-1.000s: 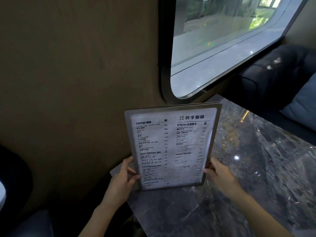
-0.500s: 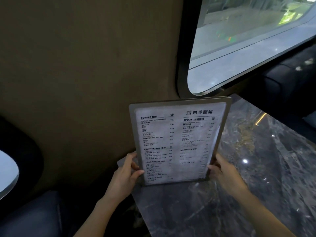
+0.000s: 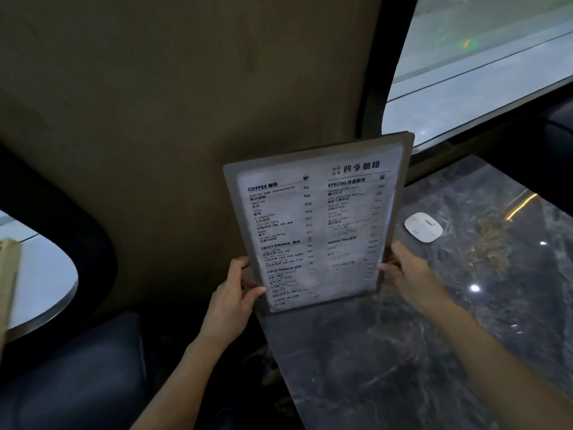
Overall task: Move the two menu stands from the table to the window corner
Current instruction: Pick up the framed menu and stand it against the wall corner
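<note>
A flat grey-framed menu stand with a white printed menu sheet is held upright and tilted a little left, above the near-left corner of the dark marble table. My left hand grips its lower left edge, thumb on the front. My right hand holds its lower right edge. The stand's bottom edge looks slightly off the tabletop. Only one menu stand shows; a second one is not in view.
A small white oval device lies on the table behind the stand. The brown wall is straight ahead, with a rounded window at upper right. A dark seat sits lower left beside another pale table.
The view has swung left, so the window moved right. The menu stand has lifted and tilted left in both hands, uncovering the white device behind it.
</note>
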Motion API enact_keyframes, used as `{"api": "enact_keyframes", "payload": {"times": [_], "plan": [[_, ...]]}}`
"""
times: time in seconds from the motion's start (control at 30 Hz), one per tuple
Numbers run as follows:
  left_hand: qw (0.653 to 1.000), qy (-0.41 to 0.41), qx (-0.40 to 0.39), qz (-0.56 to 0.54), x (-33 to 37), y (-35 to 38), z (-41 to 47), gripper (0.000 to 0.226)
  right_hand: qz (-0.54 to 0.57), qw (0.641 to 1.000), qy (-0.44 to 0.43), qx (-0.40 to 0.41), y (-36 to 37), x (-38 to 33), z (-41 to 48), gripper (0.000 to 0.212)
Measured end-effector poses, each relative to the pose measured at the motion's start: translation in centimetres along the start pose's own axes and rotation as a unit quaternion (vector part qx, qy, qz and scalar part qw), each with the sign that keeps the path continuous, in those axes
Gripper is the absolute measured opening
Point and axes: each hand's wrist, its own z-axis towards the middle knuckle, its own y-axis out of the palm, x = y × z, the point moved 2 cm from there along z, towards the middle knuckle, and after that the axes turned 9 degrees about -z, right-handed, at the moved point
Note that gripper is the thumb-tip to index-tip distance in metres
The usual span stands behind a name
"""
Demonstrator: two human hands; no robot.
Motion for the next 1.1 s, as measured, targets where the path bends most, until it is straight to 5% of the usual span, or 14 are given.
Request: {"api": "enact_keyframes", "payload": {"times": [0.23, 0.4, 0.7, 1.1], "plan": [[0.997, 0.002, 0.073, 0.001, -1.5, -1.0, -0.6, 0.063, -0.017, 0.999, -0.026, -0.016, 1.2, -2.5, 2.6, 0.004], [0.995, 0.018, 0.102, 0.007, -2.0, -1.9, -0.3, 0.068, 0.008, 0.999, -0.028, -0.042, 2.0, -3.4, 3.9, 0.024], [0.992, 0.027, 0.125, 0.007, -2.2, -0.9, -0.1, 0.054, -0.02, 0.999, -0.043, -0.021, 1.8, -4.2, 6.4, 0.007], [0.986, 0.014, 0.164, 0.001, -1.8, -0.2, -0.6, 0.055, -0.033, 0.998, -0.055, -0.007, 1.8, -4.2, 6.4, 0.009]]}}
